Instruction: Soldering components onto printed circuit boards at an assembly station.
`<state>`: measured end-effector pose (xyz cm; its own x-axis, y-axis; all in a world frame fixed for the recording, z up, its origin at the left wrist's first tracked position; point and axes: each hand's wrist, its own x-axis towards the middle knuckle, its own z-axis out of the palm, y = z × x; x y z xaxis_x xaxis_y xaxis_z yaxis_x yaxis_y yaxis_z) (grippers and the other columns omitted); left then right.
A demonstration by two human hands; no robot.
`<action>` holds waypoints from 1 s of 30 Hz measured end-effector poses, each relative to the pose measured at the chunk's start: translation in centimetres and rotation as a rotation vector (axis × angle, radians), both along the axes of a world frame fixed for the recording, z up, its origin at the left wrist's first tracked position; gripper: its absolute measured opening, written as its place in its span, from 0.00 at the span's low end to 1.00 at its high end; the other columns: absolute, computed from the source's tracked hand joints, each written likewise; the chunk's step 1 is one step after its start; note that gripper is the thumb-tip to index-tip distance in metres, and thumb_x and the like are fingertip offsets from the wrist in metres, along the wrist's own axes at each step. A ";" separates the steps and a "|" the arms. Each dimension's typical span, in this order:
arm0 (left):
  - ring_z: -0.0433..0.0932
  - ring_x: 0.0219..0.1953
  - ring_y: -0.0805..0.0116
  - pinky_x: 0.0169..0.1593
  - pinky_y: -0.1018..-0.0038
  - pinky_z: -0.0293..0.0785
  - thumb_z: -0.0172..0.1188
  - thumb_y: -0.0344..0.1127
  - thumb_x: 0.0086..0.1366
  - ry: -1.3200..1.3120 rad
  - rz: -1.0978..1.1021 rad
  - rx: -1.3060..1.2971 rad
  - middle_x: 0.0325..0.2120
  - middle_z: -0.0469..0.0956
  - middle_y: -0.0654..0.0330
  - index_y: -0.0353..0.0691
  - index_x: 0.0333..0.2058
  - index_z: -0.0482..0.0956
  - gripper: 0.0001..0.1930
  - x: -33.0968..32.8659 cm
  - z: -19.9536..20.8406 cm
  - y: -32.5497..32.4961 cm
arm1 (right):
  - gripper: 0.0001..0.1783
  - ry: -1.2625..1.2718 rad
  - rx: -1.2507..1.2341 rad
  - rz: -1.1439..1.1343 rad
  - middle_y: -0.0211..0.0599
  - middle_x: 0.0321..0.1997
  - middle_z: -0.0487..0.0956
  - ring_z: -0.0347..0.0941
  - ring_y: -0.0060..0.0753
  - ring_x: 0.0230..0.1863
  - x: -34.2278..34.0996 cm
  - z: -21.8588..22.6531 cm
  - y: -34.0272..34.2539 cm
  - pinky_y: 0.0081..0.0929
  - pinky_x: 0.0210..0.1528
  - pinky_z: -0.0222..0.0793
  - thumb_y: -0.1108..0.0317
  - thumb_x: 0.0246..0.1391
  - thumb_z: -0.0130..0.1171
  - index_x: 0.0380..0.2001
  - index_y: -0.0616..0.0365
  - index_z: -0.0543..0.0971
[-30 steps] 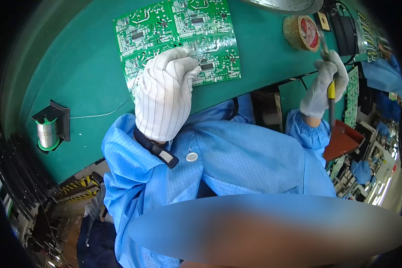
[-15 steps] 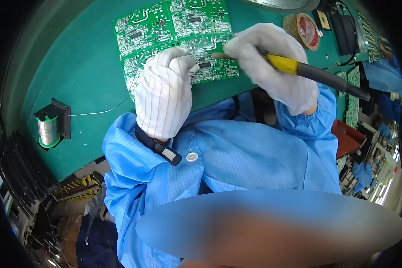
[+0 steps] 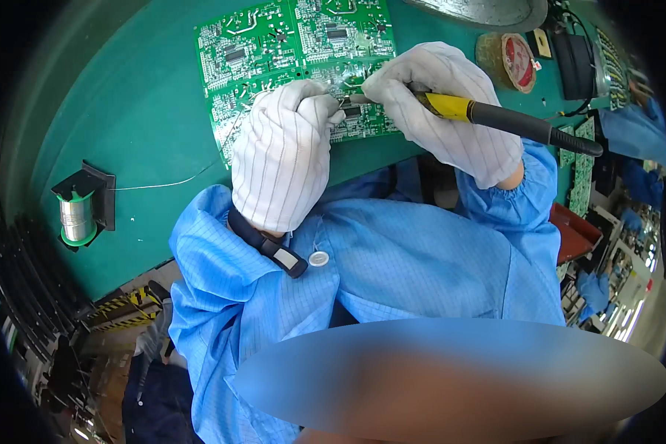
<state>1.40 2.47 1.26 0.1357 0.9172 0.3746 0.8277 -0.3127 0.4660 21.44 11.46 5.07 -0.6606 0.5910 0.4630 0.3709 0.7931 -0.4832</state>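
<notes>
Green printed circuit-board panel (image 3: 250,53) lies on the dark-green tabletop (image 3: 152,111); white-gloved right hand (image 3: 444,111) pinches a yellow-and-black soldering iron (image 3: 507,120); white-gloved left hand (image 3: 283,159), fingers pressed together, seemingly pinches thin silvery wire (image 3: 155,186).

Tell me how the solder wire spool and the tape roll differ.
The solder wire spool has silver wire between green flanges; the tape roll is tan around a red centre. The solder wire spool sits at a black holder on the green bench's left; the tape roll sits toward its right. Both are round.

Soldering iron (image 3: 507,123) in right hand (image 3: 451,137)
</notes>
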 end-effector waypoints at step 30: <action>0.80 0.47 0.53 0.51 0.61 0.76 0.66 0.29 0.63 -0.068 0.008 -0.026 0.45 0.82 0.58 0.43 0.41 0.80 0.09 -0.1 0.4 0.0 | 0.17 0.408 -0.013 -0.841 0.42 0.53 0.81 0.77 0.25 0.44 12.6 -4.4 -4.0 0.29 0.51 0.75 0.70 0.66 0.62 0.55 0.64 0.79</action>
<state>1.33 2.43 1.70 0.1038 0.9277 0.3585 0.7963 -0.2935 0.5290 34.03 7.44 0.70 0.1987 0.8079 0.5548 0.6203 0.3346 -0.7094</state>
